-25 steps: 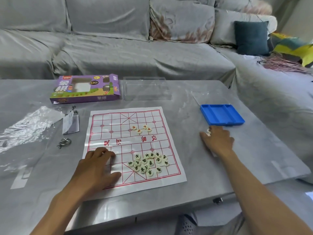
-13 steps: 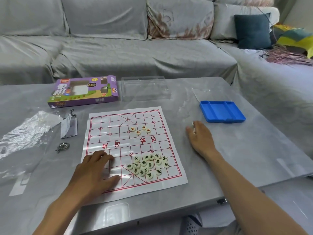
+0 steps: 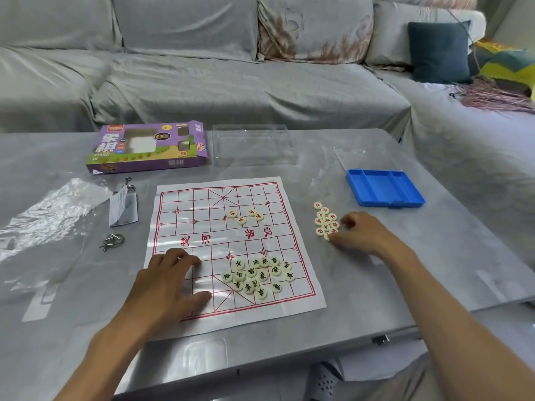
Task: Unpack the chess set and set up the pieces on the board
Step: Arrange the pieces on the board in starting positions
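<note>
The paper chess board (image 3: 202, 215) with its red grid lies flat on the grey table. A heap of pale round pieces with dark marks (image 3: 257, 276) sits on its near right part. Several red-marked pieces (image 3: 246, 216) lie near the board's middle. More red-marked pieces (image 3: 325, 220) are bunched on the table just right of the board. My left hand (image 3: 170, 282) rests palm down on the board's near left corner, fingers spread. My right hand (image 3: 362, 235) lies right of that bunch, its curled fingertips touching the nearest piece, thumb apart.
A blue divided tray (image 3: 385, 190) stands at the right, beyond my right hand. The purple game box (image 3: 147, 149) and a clear plastic lid (image 3: 252, 146) lie behind the board. Crumpled plastic wrap (image 3: 43, 221), a tagged keychain (image 3: 123, 206) and a metal ring (image 3: 111, 241) lie left. A grey sofa stands behind.
My right hand slid toward the board, then drew back, uncovering the bunch of red-marked pieces it had been lying over. My left hand stayed on the board.
</note>
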A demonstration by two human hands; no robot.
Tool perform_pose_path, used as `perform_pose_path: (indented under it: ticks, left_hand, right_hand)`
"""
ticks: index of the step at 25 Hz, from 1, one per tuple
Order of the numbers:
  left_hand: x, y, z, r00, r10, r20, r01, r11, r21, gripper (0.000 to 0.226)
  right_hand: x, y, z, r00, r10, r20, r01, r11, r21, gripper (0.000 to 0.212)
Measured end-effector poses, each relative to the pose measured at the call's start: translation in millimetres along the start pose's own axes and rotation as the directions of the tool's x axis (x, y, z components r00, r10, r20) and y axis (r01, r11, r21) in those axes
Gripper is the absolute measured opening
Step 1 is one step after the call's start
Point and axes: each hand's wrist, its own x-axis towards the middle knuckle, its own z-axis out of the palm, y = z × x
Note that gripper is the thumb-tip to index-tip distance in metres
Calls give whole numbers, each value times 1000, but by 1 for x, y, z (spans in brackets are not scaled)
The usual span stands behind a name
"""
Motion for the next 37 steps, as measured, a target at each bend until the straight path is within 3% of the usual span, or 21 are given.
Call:
perform_pose_path:
  ticks: [2, 5, 8, 12, 20, 23, 26, 29, 31, 33, 35, 37]
  left_hand:
    - [-1, 0, 0, 1000, 2, -4, -2, 1000, -6, 76]
    - [-2, 0, 1, 1000, -1, -7, 1, 1000, -1, 77]
    - [-3, 1, 1, 1000, -5, 0, 5, 1000, 7, 80]
    - [-3, 1, 1, 1000, -3, -3, 3, 1000, -5, 80]
    - [-3, 1, 0, 1000, -5, 8, 5, 1000, -4, 78]
    - [-4, 4, -2, 1000, -3, 9, 3, 1000, -5, 78]
    - [-6, 5, -2, 1000, -1, 3, 1, 1000, -15, 78]
    - [-6, 3, -2, 1000, -2, -23, 1, 999, -42, 74]
    - [-5, 3, -2, 1000, 2, -20, -3, 999, -35, 72]
    - [-5, 2, -3, 1000, 8, -14, -8, 1000, -25, 71]
    - [-4, 1, -3, 1000, 16, -5, -16, 1000, -15, 71]
    - [-4, 0, -2, 1000, 14, -3, -14, 1000, -19, 73]
  right_hand:
    - [-6, -2, 9, 995, -82, -48, 78, 994, -75, 55]
    - [-7, -4, 18, 971, -176, -160, 161, 981, -106, 39]
    - [-5, -3, 15, 971, -157, -177, 148, 987, -66, 30]
    - [-8, -4, 5, 994, -76, -75, 69, 993, -92, 33]
    - [-7, -11, 4, 976, -65, -207, 46, 995, -94, 19]
    - [-7, -42, -6, 927, -190, -322, 208, 978, 21, 19]
    - [-12, -110, 22, 839, -444, -315, 488, 870, 73, 19]
    - [-12, -173, 76, 705, -671, -227, 680, 731, -49, 21]
    - [-7, -192, 102, 651, -737, -180, 698, 675, -240, 23]
    - [-1, -195, 113, 647, -754, -117, 689, 643, -334, 22]
    - [2, -188, 105, 673, -732, -106, 696, 675, -244, 25]
    - [5, -172, 78, 730, -653, -204, 649, 755, -96, 25]
